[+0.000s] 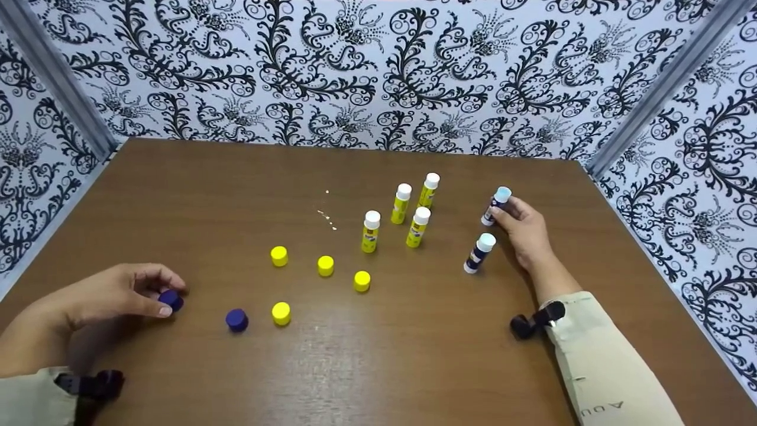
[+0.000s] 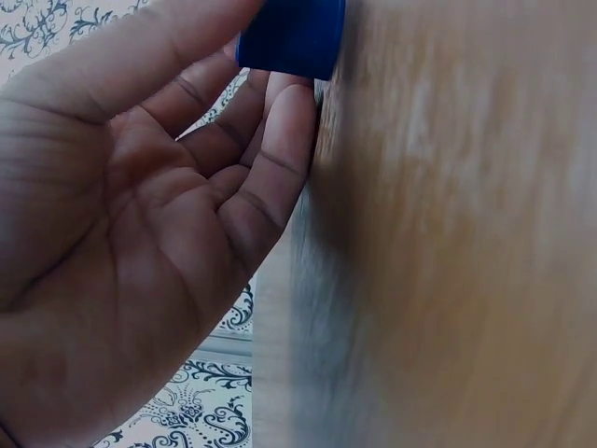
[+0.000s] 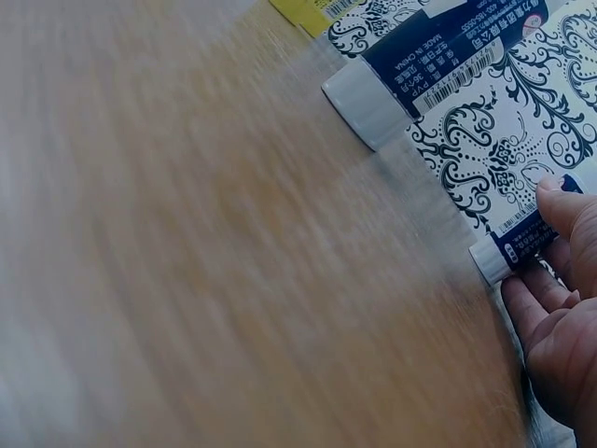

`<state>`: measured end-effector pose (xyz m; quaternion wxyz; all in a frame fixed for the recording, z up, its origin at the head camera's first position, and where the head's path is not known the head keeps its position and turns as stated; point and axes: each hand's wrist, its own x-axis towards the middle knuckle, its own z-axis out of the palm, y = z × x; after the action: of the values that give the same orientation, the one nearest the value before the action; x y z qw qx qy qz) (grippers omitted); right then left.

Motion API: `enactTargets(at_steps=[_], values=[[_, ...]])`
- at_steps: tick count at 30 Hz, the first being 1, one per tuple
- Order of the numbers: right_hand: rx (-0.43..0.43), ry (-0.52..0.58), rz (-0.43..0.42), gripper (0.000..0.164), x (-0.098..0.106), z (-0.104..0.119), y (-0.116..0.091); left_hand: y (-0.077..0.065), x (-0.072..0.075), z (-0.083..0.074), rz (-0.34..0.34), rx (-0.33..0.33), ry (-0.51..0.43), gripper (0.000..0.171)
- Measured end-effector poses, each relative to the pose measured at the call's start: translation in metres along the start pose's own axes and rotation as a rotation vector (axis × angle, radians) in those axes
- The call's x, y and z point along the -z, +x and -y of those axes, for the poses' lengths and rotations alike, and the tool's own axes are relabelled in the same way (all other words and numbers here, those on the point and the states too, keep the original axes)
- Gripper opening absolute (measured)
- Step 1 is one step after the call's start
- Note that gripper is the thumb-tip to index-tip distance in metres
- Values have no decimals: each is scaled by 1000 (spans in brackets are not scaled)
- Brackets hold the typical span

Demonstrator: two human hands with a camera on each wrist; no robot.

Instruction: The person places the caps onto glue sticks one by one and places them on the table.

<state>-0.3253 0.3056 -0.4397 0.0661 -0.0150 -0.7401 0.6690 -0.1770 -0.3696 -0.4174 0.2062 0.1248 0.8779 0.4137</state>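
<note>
The right hand (image 1: 526, 229) holds a navy glue stick (image 1: 498, 200) between thumb and fingers, at the right of the surface (image 1: 414, 361). The left hand (image 1: 118, 294) pinches a navy cap (image 1: 171, 300) at the left; whether this cap touches the surface cannot be told.

The glue stick is likely light, rigid and smooth. Grip the barrel at mid-height, and keep fingers off the pale top, which is probably softer. The cap is likely stiff and light; hold it by the side wall. Its roundness may let it roll.

Just beside the right hand stands a second navy stick (image 1: 479, 253). Beyond are four yellow sticks (image 1: 370, 232), upright. A second navy cap (image 1: 237, 320) lies near four yellow caps (image 1: 281, 314).
</note>
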Motion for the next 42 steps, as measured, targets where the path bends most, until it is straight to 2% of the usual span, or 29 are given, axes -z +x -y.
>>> enactTargets(at_steps=[5,15,24,35,42], values=[[19,-31,15,51,0,0,1,0,1,-1,-5,50,-8,41],[6,14,9,50,1,-2,3,1,0,-1,-46,29,66,34],[2,52,6,47,2,-1,0,1,-2,-9,-57,75,66,37],[9,14,-28,49,2,0,0,1,-2,-15,-83,46,132,33],[-21,36,-35,50,2,0,-5,1,-6,-18,-100,18,66,31]])
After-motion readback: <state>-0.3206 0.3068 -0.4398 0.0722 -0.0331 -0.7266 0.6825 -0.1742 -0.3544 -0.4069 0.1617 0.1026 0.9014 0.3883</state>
